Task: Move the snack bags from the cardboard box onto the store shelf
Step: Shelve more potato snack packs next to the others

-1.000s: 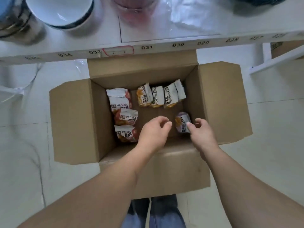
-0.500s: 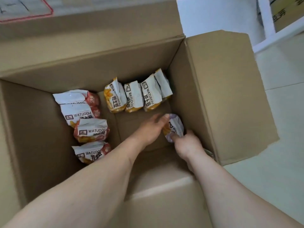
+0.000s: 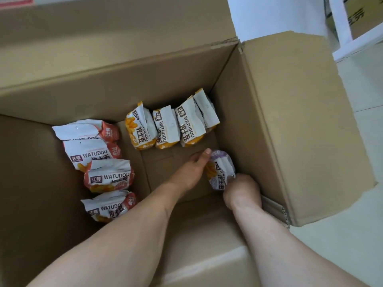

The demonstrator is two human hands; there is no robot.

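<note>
Both hands pinched one purple bag [image 3: 220, 169] on the box [image 3: 259, 121] floor, left hand [image 3: 191, 170] apparently alongside, right hand [image 3: 240, 188] below; eight-odd bags [image 3: 165, 127] beyond the grip remained unshelved.

Four red snack bags [image 3: 97, 162] are counted along the left wall of one cardboard box [image 3: 290, 121]. Four yellow snack bags [image 3: 170, 126] are counted at the back, and one purple snack bag [image 3: 220, 169] is counted.
</note>
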